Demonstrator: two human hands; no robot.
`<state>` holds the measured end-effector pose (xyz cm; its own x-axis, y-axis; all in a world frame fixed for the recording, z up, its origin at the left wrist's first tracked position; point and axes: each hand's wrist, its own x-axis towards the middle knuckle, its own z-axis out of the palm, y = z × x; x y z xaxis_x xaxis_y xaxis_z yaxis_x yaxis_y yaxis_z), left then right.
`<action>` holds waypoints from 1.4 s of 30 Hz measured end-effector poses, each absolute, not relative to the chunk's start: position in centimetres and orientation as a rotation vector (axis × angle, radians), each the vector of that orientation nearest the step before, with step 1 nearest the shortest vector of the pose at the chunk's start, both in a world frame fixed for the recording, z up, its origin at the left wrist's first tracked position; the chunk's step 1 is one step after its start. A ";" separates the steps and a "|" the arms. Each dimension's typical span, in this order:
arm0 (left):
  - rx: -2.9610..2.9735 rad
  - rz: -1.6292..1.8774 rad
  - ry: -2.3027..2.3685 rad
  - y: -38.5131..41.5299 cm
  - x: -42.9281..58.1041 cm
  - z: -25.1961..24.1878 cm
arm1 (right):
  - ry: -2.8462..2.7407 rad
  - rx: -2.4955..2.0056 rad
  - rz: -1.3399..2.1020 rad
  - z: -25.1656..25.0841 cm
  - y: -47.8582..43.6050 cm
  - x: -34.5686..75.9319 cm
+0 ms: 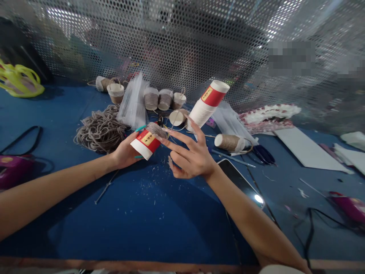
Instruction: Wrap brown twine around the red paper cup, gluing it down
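A red and white paper cup (146, 141) lies tilted in my left hand (127, 152), its white rim toward me. Grey cord (156, 130) is wound round the cup's narrow end. My left fingers wrap round the cup from behind and below. Close by on the right, my right hand (190, 154) has two fingers stretched to the cord-wrapped end and its index finger raised apart. Whether a strand runs between these fingers is too small to tell. Left of the cup lies a heap of grey cord (99, 129).
Behind stand several cord-wrapped cups (151, 99) and a leaning stack of paper cups (203, 108). White strips (134, 101) lie nearby. At right are a phone (239, 180), a wrapped cup (229, 142) and a white board (310, 148). Purple glue guns (349, 205) sit at both sides. Perforated metal (171, 42) closes the back.
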<state>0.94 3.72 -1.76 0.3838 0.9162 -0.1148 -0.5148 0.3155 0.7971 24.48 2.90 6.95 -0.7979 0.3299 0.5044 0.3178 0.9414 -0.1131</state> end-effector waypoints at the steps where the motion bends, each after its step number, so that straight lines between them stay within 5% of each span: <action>1: 0.741 1.025 0.638 3.7 0.9 -1.6 | -2.556 -0.459 0.015 7.0 2.9 24.5; 12: 0.628 0.936 0.602 3.8 0.5 -0.6 | -2.425 -0.367 -0.216 5.5 3.8 25.5; 21: 0.819 0.845 0.325 3.6 0.8 -1.2 | -2.259 -0.637 0.112 4.1 4.0 23.1; 31: 0.988 0.979 0.524 3.4 0.7 -0.7 | -2.264 -0.767 0.326 3.9 3.2 22.6; 42: 0.889 1.222 0.655 3.8 0.9 -0.5 | -2.239 -0.766 -0.025 4.8 2.8 22.9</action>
